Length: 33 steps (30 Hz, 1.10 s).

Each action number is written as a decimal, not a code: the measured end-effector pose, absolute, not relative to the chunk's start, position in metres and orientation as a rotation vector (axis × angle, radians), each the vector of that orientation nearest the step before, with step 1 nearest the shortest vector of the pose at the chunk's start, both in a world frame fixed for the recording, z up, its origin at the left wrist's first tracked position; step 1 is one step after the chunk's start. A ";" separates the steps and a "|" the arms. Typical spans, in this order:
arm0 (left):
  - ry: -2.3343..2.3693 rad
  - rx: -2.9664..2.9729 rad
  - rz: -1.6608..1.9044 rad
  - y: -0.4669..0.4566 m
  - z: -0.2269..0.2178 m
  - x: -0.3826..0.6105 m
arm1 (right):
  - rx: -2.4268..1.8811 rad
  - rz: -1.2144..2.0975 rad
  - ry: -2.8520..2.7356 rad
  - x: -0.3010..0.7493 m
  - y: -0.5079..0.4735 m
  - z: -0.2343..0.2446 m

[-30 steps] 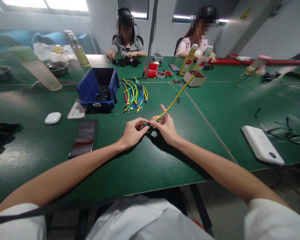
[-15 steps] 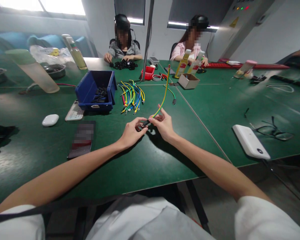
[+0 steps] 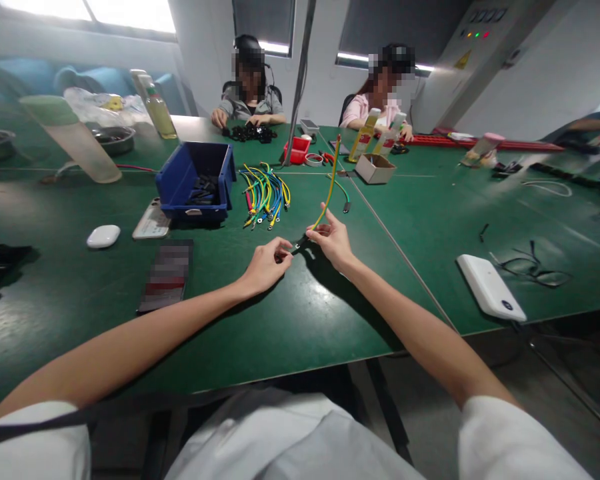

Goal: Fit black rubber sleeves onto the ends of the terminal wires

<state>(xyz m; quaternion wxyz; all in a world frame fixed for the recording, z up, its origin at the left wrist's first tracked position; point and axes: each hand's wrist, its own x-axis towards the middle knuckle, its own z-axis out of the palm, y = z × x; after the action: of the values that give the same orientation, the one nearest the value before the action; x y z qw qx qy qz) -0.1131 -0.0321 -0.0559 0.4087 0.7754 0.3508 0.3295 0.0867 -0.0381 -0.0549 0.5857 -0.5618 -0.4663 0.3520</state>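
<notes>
My right hand [image 3: 334, 241] pinches a yellow-green cable [image 3: 334, 175] near its lower end, and the rest of the cable curves upward. Below those fingertips is a dark end with a small shiny spot, too small to make out well. My left hand [image 3: 269, 268] faces it from the left, thumb and fingers closed on a small black piece [image 3: 295, 251] that reaches toward the cable's end. Whether the two touch, I cannot tell. Beyond my hands lies a bundle of yellow, green and blue cables [image 3: 266, 193] with ring terminals.
A blue bin [image 3: 194, 212] of black pieces stands left of the bundle. A green cable [image 3: 349, 195] lies to the right. Phones, a white case [image 3: 103, 236], a white power bank [image 3: 490, 287] and glasses [image 3: 543, 272] surround my arms. Two people sit across the table.
My hands have moved slightly apart, the right one shifting right with the cable. A dark piece now shows between them. The view has shifted a little.
</notes>
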 end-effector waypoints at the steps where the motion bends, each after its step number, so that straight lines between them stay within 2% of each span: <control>1: 0.874 1.979 0.820 -0.032 -0.056 -0.114 | -1.322 0.802 -1.098 0.091 -0.036 -0.056; 7: 0.816 2.058 0.796 -0.031 -0.058 -0.116 | -1.413 0.734 -1.149 0.115 -0.027 -0.046; 16: 0.811 2.058 0.800 -0.030 -0.061 -0.116 | -1.557 0.601 -1.421 0.159 0.000 0.004; 22: 0.816 2.034 0.798 -0.030 -0.060 -0.116 | -1.845 0.164 -1.592 0.185 0.031 0.039; 26: 0.807 2.031 0.790 -0.030 -0.059 -0.116 | -1.951 -0.009 -1.559 0.204 0.045 0.039; 33: 0.805 2.012 0.775 -0.031 -0.057 -0.115 | -2.150 -0.067 -1.464 0.241 0.056 0.021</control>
<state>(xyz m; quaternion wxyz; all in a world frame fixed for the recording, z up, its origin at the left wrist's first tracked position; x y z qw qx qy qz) -0.1150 -0.0309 -0.0571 0.4077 0.7982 0.3195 0.3076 0.2408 0.0563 0.0206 0.2665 -0.7963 -0.5425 -0.0247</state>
